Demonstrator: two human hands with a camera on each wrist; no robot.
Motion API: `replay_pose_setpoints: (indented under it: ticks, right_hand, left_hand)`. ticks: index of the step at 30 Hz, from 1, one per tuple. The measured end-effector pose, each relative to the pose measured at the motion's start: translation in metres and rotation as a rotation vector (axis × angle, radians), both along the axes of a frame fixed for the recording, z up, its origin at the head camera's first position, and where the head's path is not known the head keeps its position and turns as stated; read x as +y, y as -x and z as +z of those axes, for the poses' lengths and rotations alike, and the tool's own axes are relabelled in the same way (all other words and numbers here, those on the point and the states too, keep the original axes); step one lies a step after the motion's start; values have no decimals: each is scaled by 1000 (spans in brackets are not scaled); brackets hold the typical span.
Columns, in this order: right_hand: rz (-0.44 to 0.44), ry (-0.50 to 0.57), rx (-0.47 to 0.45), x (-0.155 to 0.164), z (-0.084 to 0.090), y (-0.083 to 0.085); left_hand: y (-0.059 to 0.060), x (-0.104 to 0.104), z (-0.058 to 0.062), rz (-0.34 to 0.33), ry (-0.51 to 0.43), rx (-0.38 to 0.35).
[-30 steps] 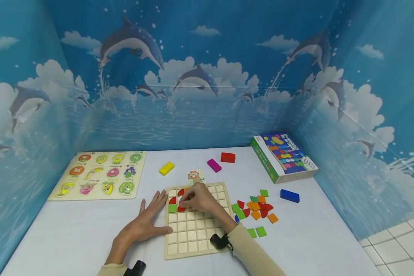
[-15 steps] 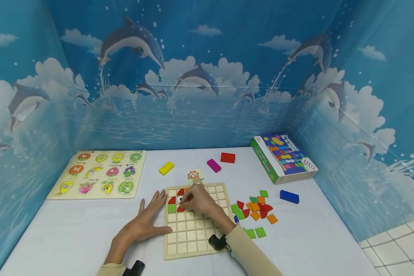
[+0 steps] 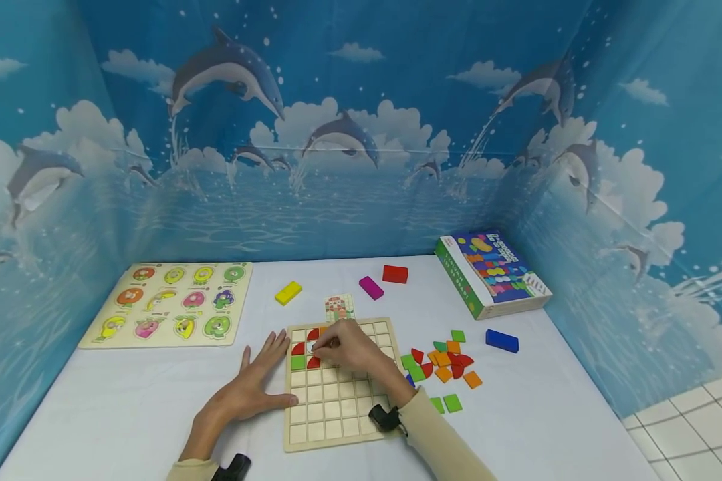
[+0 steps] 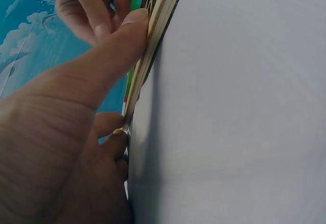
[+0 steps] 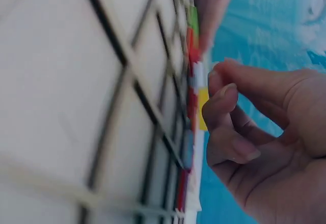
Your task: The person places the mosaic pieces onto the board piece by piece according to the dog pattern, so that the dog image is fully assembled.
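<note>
I have the left hand (image 3: 249, 391) flat on the table, fingers straight, thumb pressing the edge of the wooden grid board (image 3: 335, 401). My right hand (image 3: 351, 347) is curled over the board's upper left cells, pinching a small tile I cannot identify beside the red tiles (image 3: 305, 348). Step, as I judge it: seating that piece. Next move calls for squaring it to its cell.

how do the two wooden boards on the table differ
The grid board has mostly bare square cells; the fruit puzzle board is filled with colourful fruit pieces. The left hand and right hand touch the grid board; the fruit puzzle board lies untouched. Both lie flat.
</note>
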State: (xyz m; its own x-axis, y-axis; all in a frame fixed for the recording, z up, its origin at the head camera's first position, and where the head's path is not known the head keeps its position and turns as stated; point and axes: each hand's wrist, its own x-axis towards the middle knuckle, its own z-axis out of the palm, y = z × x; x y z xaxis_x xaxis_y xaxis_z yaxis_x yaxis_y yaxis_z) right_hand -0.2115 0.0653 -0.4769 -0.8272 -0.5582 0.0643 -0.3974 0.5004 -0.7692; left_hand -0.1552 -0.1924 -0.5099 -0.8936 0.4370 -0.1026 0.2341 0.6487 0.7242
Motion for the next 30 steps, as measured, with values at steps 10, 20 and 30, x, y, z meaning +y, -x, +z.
replay_pose_setpoints:
  ticks: [10, 20, 30]
  right_hand:
    - [77, 62, 56, 69, 13, 9]
    - [-88, -55, -59, 163, 4, 11]
    - [-107, -161, -150, 188, -2, 11]
  left_hand:
    - [-2, 0, -2, 17, 7, -7]
    - [-1, -1, -1, 17, 10, -6]
    - [0, 0, -3, 18, 8, 7]
